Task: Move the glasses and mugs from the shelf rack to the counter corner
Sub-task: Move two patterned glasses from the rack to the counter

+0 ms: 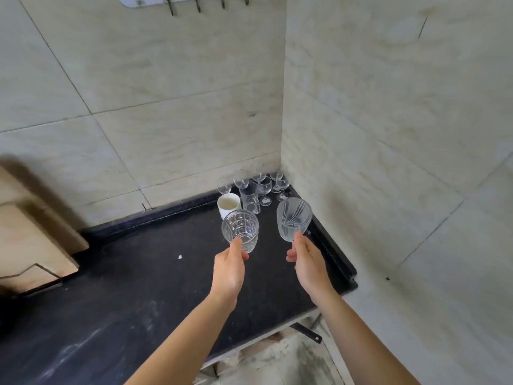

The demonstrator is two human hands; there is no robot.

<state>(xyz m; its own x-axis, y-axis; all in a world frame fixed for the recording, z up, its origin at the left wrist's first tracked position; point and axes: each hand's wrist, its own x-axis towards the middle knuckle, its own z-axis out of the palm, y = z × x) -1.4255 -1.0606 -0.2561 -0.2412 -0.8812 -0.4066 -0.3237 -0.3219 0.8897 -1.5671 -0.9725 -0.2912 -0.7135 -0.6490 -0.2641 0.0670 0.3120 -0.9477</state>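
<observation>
My left hand [229, 269] grips a clear tumbler with a square-cut pattern [240, 229] by its base, held above the black counter [138, 287]. In my right hand [306, 262] is a clear glass with curved cut lines [293, 218], also held at its base and tilted away from me. Both glasses hover just in front of the counter corner. In that corner stand several stemmed wine glasses [264, 187], a plain tumbler [249, 200] and a white mug [228, 207]. The shelf rack is out of view.
Tiled walls [388, 120] close the corner at the back and right. A wooden board [36, 245] leans at the far left of the counter. A hook rail [194, 1] hangs high on the back wall. The counter's front edge drops off at lower right.
</observation>
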